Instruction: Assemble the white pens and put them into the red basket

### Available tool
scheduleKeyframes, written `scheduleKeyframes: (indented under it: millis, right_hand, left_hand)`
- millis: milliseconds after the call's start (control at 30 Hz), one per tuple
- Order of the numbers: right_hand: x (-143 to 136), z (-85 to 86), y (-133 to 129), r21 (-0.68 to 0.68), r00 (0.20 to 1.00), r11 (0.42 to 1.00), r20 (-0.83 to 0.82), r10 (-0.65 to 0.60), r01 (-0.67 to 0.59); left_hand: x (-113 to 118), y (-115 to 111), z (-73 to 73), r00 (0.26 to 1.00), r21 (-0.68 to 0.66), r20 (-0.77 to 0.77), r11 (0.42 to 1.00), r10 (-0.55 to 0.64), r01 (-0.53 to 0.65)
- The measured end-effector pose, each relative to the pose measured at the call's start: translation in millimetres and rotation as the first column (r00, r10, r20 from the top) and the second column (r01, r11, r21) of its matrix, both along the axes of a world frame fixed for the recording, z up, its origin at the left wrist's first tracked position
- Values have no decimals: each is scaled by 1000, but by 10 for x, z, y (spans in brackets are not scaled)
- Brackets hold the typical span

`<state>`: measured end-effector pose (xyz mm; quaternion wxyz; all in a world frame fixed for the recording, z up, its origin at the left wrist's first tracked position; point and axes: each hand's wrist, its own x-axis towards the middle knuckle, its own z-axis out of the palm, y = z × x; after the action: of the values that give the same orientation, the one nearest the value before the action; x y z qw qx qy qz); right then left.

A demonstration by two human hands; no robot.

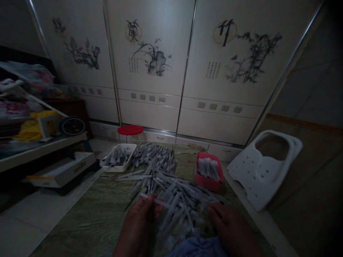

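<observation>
My left hand [142, 212] is closed, pinching a slim whitish pen [167, 204] between thumb and fingers. It is over the near side of a big loose heap of similar pens [154, 157], pale barrels with dark ends. On the right, my right hand [225, 221] is closed with its fingers curled down at the edge of the heap. Dimness hides what it holds, if anything. Small pale and dark pieces [198, 219] lie between the hands, too dim to name.
A white tray [131, 162] of pens stands at the table's [88, 210] far left. A red bin [209, 184] holds upright pens at right. A red stool [130, 130] is behind; a white plastic folding seat [257, 167] is at right. A loaded shelf [53, 146] flanks the left.
</observation>
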<state>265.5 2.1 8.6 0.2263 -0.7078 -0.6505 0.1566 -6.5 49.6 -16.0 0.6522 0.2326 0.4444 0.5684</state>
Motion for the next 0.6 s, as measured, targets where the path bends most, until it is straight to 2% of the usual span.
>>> scheduleKeyframes:
  millis: [133, 300, 433, 600]
  right_hand:
    - [42, -26, 8, -6, 992, 1000, -125, -6, 6]
    - [84, 102, -39, -72, 954, 990, -285, 93, -118]
    - [102, 195, -119, -97, 938, 983, -327, 117, -157]
    - [140, 193, -158, -97, 937, 981, -327, 126, -166]
  left_hand:
    - [4, -22, 53, 1000, -11, 12, 1000, 26, -26]
    - [7, -27, 92, 997, -20, 44, 998, 59, -58]
    - [14, -32, 133, 993, -45, 65, 994, 98, -95]
    - [-3, -35, 140, 993, -43, 77, 995, 90, -87]
